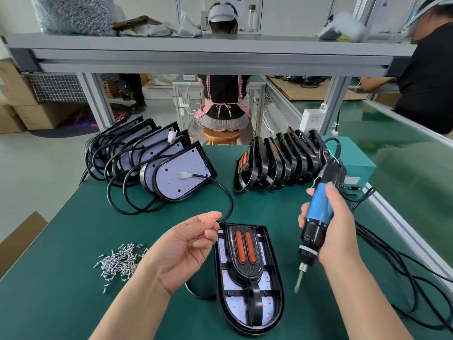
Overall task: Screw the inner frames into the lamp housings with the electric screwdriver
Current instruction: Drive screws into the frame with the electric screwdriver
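A black lamp housing lies on the green mat in front of me, with a black inner frame carrying two orange lenses set inside it. My left hand hovers palm up just left of the housing's top corner and pinches a small screw between thumb and forefinger. My right hand grips the blue and black electric screwdriver upright, right of the housing. Its bit points down, above the mat and clear of the housing.
A pile of loose screws lies at the left. Housings with cables are stacked at the back left, inner frames at the back right. A teal power box and black cables sit at the right. Two people work beyond the bench.
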Available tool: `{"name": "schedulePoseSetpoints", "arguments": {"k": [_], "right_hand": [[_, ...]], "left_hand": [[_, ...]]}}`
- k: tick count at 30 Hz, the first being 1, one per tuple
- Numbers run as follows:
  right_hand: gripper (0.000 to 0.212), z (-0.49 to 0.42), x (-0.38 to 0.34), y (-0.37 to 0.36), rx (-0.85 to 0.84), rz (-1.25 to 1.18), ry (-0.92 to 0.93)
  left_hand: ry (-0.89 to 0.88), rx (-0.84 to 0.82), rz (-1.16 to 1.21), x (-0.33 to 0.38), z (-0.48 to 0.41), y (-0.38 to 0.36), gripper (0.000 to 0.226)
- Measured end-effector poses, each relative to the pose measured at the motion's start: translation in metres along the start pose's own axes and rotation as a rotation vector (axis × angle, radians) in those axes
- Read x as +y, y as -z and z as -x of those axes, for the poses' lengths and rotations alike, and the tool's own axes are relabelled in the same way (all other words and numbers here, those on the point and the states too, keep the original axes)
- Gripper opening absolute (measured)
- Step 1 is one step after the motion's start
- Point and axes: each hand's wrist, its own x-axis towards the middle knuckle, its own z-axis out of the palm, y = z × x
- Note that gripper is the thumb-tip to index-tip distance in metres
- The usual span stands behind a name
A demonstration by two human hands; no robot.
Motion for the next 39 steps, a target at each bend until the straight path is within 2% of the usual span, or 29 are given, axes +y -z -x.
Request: {"name": "schedulePoseSetpoints", "arguments": {"k": [4, 10, 15, 20, 23, 28, 33, 39], "right_hand": [[0.054, -0.005, -0.014, -0.014, -0.016, -0.242, -0.105], [0.037, -0.005, -0.031, -0.035, -0.15, -0.479, -0.164], [0.034, -0.004, -0.04, -0.047, -0.17, -0.404, -0.027], [0.03, 0.004, -0.046, -0.054, -0.224, -0.436, 0.006], [0.025, 0.013, -0.048, -0.063, -0.161, -0.42, 0.093], [0.037, 0.024, -0.047, -0.074, -0.054, -0.45, 0.291], [0.02, 0.031, -0.043, -0.081, -0.007, -0.405, 0.386], [0.018, 0.036, -0.044, -0.079, 0.006, -0.361, 0.429]], "left_hand": [[-0.006, 0.012, -0.076, -0.006, 0.002, -0.007, 0.015], [-0.043, -0.033, -0.316, -0.017, 0.006, -0.022, 0.014], [-0.059, -0.037, -0.411, -0.027, 0.01, -0.028, 0.015], [-0.083, -0.021, -0.404, -0.033, 0.011, -0.029, 0.01], [-0.081, -0.002, -0.384, -0.034, 0.011, -0.028, 0.009], [-0.058, 0.006, -0.335, -0.038, 0.011, -0.032, 0.01], [-0.031, 0.014, -0.269, -0.039, 0.01, -0.035, 0.01], [-0.032, 0.027, -0.234, -0.04, 0.009, -0.036, 0.011]]}}
